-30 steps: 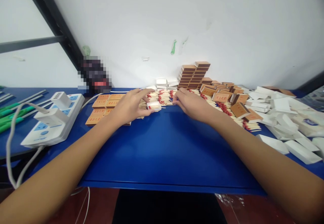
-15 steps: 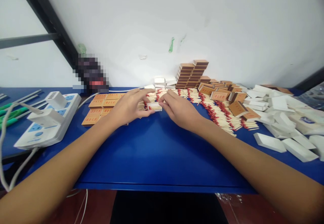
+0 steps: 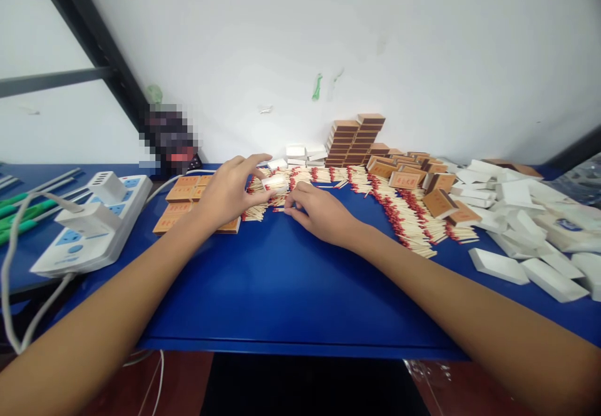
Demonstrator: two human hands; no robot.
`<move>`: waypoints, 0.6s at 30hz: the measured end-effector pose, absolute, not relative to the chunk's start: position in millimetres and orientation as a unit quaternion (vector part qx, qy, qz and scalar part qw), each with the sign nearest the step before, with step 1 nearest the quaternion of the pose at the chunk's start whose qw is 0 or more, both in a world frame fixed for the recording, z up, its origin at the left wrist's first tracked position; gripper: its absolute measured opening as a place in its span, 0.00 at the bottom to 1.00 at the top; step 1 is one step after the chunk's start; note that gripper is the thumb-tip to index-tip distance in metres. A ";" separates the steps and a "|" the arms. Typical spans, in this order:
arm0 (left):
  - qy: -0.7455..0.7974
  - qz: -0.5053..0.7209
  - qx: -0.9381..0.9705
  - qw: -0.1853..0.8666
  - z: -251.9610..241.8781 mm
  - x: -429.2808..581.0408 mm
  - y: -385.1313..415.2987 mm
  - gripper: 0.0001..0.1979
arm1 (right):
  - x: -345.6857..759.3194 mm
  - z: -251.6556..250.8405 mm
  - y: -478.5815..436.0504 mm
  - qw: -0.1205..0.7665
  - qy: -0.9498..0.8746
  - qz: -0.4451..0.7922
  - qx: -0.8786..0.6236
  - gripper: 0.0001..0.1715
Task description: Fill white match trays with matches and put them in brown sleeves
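Note:
My left hand (image 3: 230,192) pinches a small white matchbox tray (image 3: 275,183) with matches in it, held just above the blue table (image 3: 291,284). My right hand (image 3: 319,213) lies close beside it on the table, fingertips curled onto loose red-tipped matches (image 3: 282,206) under the tray. A long spread of matches (image 3: 399,209) runs from the hands towards the right. Flat orange matchbox sleeves (image 3: 181,206) lie under and to the left of my left wrist.
Stacked brown matchboxes (image 3: 357,140) stand against the white wall. Loose brown boxes (image 3: 422,181) and a heap of white trays (image 3: 521,215) fill the right side. A white power strip (image 3: 89,228) with plugs and cable sits at the left, near green-handled tools (image 3: 19,212).
My left hand has lifted the white tray up and back a little. My right hand has slid leftward from the match pile to the matches below the tray.

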State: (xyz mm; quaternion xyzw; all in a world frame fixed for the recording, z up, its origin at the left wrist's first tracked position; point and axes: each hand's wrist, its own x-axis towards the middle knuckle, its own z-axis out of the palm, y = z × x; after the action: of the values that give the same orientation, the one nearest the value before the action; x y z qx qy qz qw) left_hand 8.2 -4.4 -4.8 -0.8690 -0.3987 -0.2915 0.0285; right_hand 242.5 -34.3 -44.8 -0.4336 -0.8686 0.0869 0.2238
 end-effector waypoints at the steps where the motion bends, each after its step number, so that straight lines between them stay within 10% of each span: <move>1: -0.397 -0.292 -0.870 0.030 -4.9 8.6 -4.6 0.30 | 243.6 -44.8 -33.6 0.226 -0.869 0.091 -0.431 0.04; 18: -0.382 -0.300 -0.874 0.028 -8.1 9.1 -4.0 0.31 | 237.3 -44.5 -45.8 0.208 -0.864 0.082 -0.450 0.05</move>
State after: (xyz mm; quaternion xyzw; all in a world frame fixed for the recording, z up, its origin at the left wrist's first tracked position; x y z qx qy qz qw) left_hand 9.1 -4.0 -8.1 -0.8738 -0.3816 -0.3003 0.0275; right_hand 237.3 -45.8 -44.5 -0.4505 -0.8644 0.0825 0.2075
